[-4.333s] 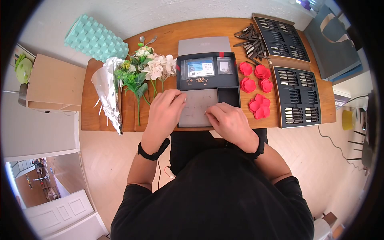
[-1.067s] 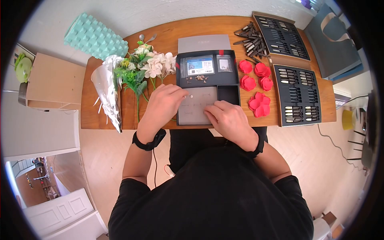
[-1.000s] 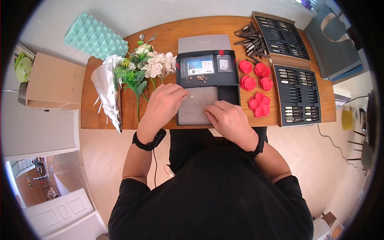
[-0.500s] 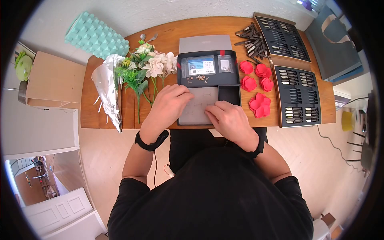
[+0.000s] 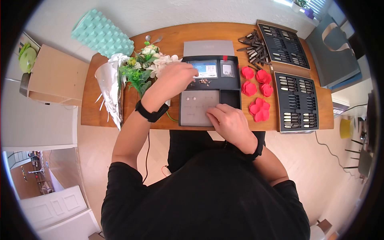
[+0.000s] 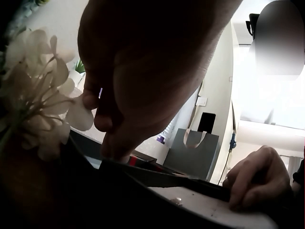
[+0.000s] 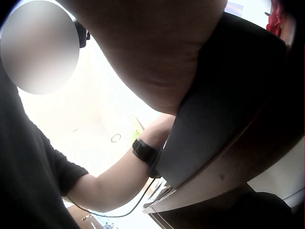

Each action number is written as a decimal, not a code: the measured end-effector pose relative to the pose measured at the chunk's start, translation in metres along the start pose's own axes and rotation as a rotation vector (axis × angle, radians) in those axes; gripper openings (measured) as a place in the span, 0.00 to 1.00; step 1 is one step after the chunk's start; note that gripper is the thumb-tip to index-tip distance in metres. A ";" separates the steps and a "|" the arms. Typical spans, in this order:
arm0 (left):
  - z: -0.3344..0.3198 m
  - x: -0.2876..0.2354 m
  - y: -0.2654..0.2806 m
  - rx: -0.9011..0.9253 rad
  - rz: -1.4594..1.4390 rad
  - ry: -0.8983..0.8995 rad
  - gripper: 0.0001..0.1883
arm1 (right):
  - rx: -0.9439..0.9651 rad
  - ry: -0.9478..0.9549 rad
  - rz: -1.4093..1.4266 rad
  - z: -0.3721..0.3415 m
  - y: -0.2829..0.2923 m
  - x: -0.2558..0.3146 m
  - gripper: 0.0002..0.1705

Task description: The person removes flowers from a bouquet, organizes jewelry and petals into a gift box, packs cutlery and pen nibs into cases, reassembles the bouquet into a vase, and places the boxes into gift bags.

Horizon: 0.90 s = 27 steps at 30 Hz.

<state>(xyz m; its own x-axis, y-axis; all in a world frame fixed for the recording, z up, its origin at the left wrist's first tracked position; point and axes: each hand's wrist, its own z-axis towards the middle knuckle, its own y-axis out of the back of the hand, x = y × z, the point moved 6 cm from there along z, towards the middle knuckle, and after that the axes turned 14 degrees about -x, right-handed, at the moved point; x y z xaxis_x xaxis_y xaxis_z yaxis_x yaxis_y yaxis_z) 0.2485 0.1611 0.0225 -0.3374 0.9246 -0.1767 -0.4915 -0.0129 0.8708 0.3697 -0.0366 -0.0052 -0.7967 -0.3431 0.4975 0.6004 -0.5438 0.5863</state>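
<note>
The left hand (image 5: 176, 79) reaches over the left end of the box's upper black tray (image 5: 224, 83), its fingertips at a clear plastic bag with a blue-and-white label (image 5: 206, 69). Whether it pinches anything there, I cannot tell. Several tiny metal pieces (image 5: 205, 81) lie just below the bag. In the lower tray, a grey slotted pad (image 5: 195, 117) carries two small round studs (image 5: 191, 99) at its upper left. The right hand (image 5: 230, 121) rests on the pad's right side with loosely bent fingers; in the left wrist view, that right hand (image 6: 259, 179) also shows at the pad.
A black compartment (image 5: 231, 97) sits right of the pad. White flowers (image 5: 160, 64) and a foil wrap (image 5: 110, 86) lie left. Red flowers (image 5: 260, 110) and trays of dark slim pieces (image 5: 298, 102) stand right. A grey lid (image 5: 208, 48) lies behind the box.
My left hand has moved from the grey pad up and back to the bag in the upper tray, uncovering the two studs. The right hand stays at the pad.
</note>
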 end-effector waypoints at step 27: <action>-0.085 -0.036 0.013 -0.252 -1.120 0.694 0.06 | -0.090 -0.129 0.188 0.007 0.011 0.000 0.06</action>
<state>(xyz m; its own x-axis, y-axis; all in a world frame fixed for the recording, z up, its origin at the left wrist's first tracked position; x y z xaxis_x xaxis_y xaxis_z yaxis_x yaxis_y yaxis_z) 0.1863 0.0950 0.0018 0.0433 0.1014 -0.9939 -0.8770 0.4804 0.0108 0.3770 -0.0375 0.0060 -0.6528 -0.3472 0.6732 0.7240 -0.5475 0.4196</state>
